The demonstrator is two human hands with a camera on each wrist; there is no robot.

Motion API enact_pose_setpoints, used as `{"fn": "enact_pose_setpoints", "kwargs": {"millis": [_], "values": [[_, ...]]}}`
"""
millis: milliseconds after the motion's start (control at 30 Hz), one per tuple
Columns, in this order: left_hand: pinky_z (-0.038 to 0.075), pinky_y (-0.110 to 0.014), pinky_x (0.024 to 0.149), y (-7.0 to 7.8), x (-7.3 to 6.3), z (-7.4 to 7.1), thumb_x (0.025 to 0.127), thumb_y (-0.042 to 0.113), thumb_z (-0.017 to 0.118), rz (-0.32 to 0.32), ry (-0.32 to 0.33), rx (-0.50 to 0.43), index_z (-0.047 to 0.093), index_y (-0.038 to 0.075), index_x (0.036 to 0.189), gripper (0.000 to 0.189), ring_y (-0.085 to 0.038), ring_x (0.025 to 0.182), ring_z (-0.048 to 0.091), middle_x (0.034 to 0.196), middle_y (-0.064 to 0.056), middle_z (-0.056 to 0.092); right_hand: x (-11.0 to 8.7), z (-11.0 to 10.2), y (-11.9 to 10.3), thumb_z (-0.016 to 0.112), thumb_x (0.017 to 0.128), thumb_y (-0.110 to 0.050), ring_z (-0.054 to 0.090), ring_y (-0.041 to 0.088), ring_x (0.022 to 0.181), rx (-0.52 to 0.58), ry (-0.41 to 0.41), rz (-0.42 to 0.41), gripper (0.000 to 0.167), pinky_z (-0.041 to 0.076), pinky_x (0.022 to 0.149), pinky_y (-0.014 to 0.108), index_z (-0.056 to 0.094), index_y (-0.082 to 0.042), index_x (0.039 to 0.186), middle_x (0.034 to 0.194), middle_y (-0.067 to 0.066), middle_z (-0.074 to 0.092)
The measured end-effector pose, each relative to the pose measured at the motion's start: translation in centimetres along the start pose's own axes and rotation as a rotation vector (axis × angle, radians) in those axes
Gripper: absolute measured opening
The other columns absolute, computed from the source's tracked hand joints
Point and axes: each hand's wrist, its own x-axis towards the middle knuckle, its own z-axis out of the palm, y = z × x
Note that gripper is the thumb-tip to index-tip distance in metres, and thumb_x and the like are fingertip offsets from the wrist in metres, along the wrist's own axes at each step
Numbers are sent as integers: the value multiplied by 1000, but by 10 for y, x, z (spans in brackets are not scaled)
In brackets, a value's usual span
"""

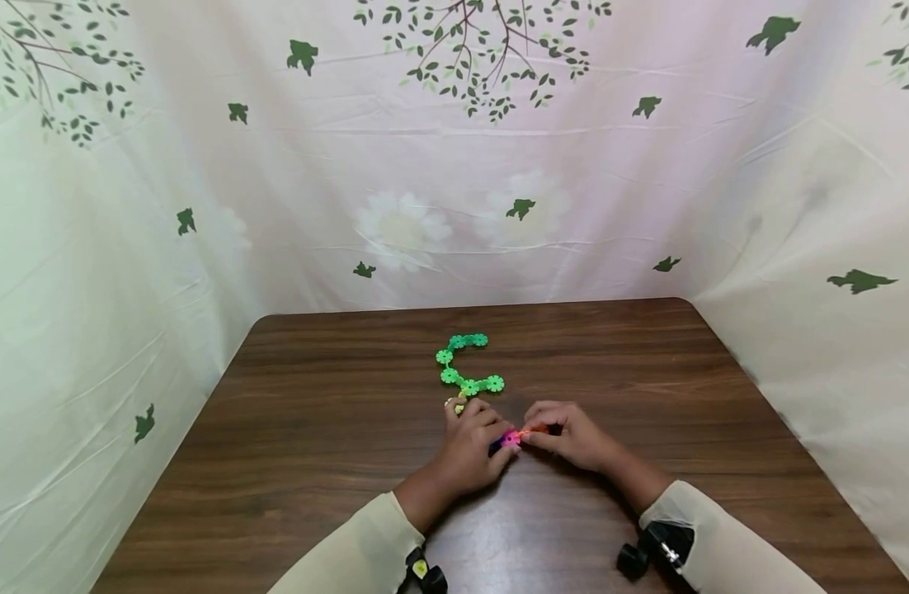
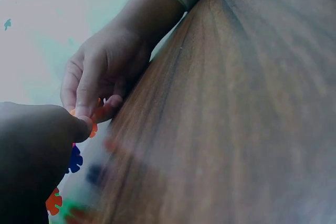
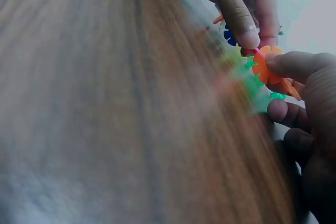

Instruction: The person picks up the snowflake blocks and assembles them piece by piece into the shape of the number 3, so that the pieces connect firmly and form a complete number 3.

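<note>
Toothed plastic interlocking discs form a joined strip across the wooden table. Its green discs [image 1: 449, 375] make a curve beyond the hands, and yellow discs [image 1: 454, 405] follow, partly covered by the left fingers. My left hand [image 1: 473, 445] pinches a pink disc [image 1: 511, 439] between thumb and fingers. Beside it shows a dark blue disc [image 2: 76, 159], with a red-orange disc [image 2: 54, 201] further along. An orange disc [image 3: 264, 68] meets the pink one edge to edge; my right hand [image 1: 579, 437] pinches it. Another orange disc [image 3: 291, 88] slants out below the right thumb.
The brown table [image 1: 313, 462] has its far edge close to a pale curtain [image 1: 313, 190] printed with leaves and flowers. Curtain also hangs at both sides. Each wrist wears a black camera strap [image 1: 666, 544] over a cream sleeve.
</note>
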Motion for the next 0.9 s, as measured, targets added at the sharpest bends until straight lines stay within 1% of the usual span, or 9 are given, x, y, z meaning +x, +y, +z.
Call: {"fn": "enact_pose_setpoints", "kwargs": {"millis": [67,200,333,433,533,600,767,833,900], "values": [[36,-63,109,1,0,-1,98,38,82,12,11,-1,84,21,113,23,-18,115,60,108,7,78,0,0,0,79,101,-8,70,8,99,-6,-1,8,13,57,85,23,88,-17,101,103,5,78],[36,-64,110,1,0,-2,98,37,82,16,16,-5,84,21,111,22,-17,113,61,107,7,78,-1,-1,0,78,101,-8,70,8,98,0,8,18,13,57,83,24,88,-17,100,104,6,79],[36,-65,111,0,1,-2,98,37,81,14,14,-17,84,20,113,23,-17,113,61,109,6,79,-2,-2,-1,78,100,-5,68,6,91,22,18,13,13,58,72,24,87,-15,100,105,9,78],[38,-66,111,0,1,-1,97,37,82,17,25,-19,85,20,112,23,-16,112,62,108,6,79,-2,-3,0,77,101,-5,66,3,80,50,10,16,13,57,62,25,87,-13,100,105,12,77],[39,-69,111,0,2,0,97,37,83,29,33,-23,85,19,112,23,-16,112,63,107,6,79,-3,-4,1,76,102,-5,63,1,72,72,0,19,12,56,57,25,86,-12,101,106,14,75],[40,-69,111,-1,2,1,96,36,83,39,39,-16,84,19,110,21,-16,111,63,105,6,79,-4,-6,3,75,101,-2,63,3,68,95,13,11,12,57,55,26,86,-9,101,105,17,74],[39,-71,113,-7,0,0,94,31,85,25,66,-45,85,18,108,19,-19,111,64,103,5,79,-4,-10,6,72,100,7,66,17,63,143,62,-16,14,58,56,29,83,-2,102,104,24,72],[37,-72,114,-9,0,-2,94,30,86,20,68,-77,85,17,112,22,-22,113,64,106,3,80,-3,-11,6,72,101,6,67,19,64,143,51,-10,14,58,58,29,83,-2,104,105,24,72],[35,-73,115,-9,0,-2,95,31,85,28,61,-89,85,17,116,25,-23,116,63,109,3,80,-3,-11,6,71,103,2,67,19,65,140,27,8,13,58,59,28,83,-3,106,107,23,72]]}}
